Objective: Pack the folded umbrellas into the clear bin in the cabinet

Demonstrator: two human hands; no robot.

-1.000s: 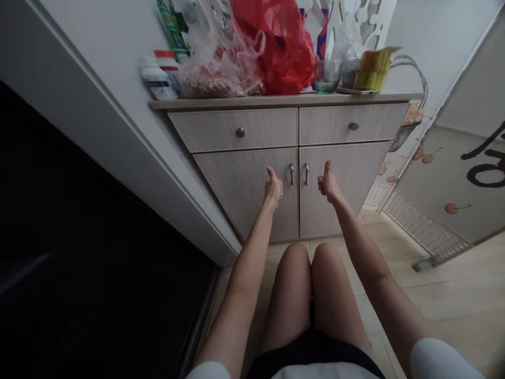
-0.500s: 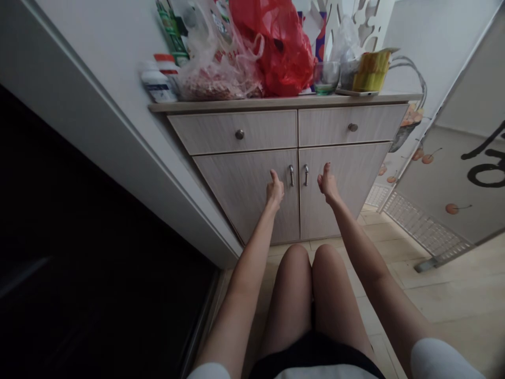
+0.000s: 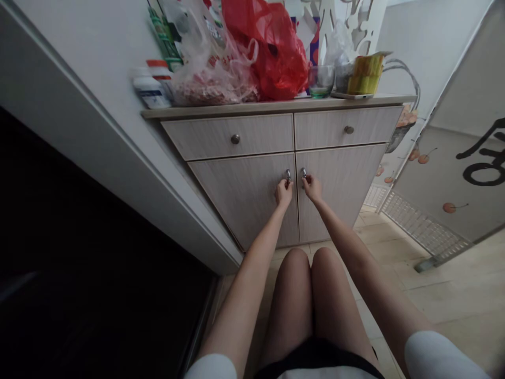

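**Gripping both cabinet handles, doors shut**

Crouching before the cabinet (image 3: 244, 195), the person reaches both arms forward. The left hand (image 3: 284, 192) curls its fingers around the left door handle (image 3: 288, 174); the right hand (image 3: 312, 188) closes on the right door handle (image 3: 303, 172). Both doors sit flush, unopened. Above, closed drawers, then a red bag (image 3: 272, 52) and bottles (image 3: 152, 89) on top.

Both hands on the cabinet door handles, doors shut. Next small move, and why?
Probably pull both handles outward. The left hand grips the left door handle, the right hand the right door handle, and both lower doors sit flush and closed.
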